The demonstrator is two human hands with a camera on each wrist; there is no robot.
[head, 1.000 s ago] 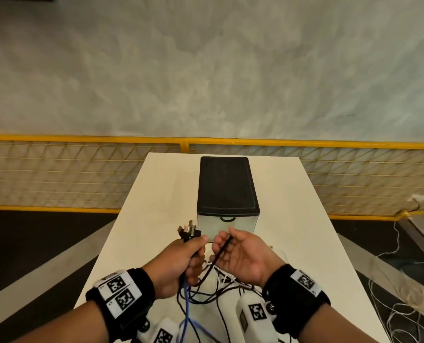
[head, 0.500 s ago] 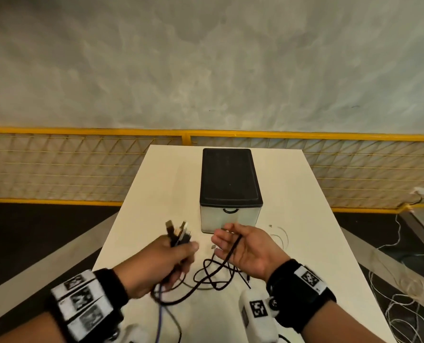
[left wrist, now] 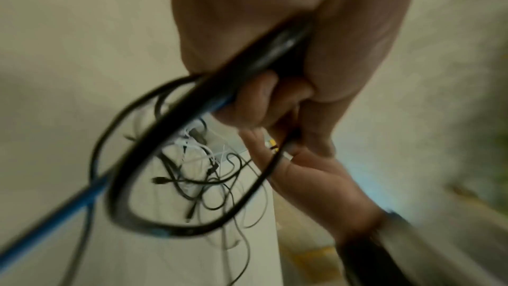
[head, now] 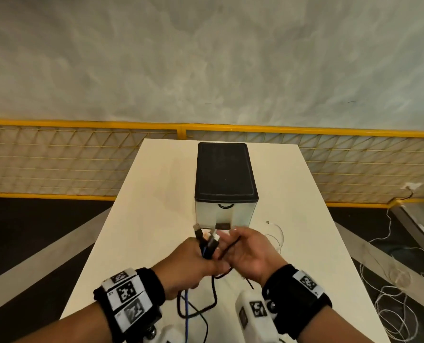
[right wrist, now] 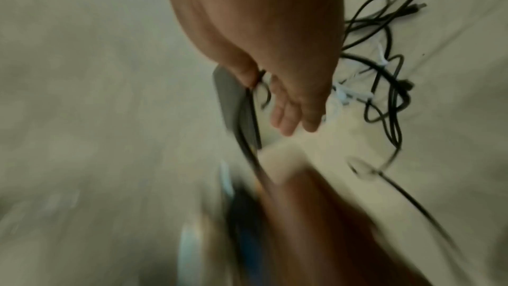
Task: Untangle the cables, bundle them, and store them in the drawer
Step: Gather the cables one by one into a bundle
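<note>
Grip status: the left hand (head: 193, 266) is clenched around a gathered set of cables (head: 207, 246), black ones and a blue one, with their USB plug ends (head: 198, 229) projecting above the fist. The right hand (head: 251, 253) is held just beside it, palm up, with a thin black cable (head: 232, 245) pinched between thumb and fingers.

Largest to smallest: the counter (head: 156, 194) carries the drawer unit (head: 225, 181), whose drawer (head: 224, 215) is seen closed. A loose tangle of black and white cables (left wrist: 203, 173) is seen lying on the counter below the hands in the wrist views, and a thin white cable (head: 275, 233) lies to the right of the unit.

Progress is judged early: some cables are collected, but none is tied. Untangling of the remainder, bundling, drawer opening and storage are left.
</note>
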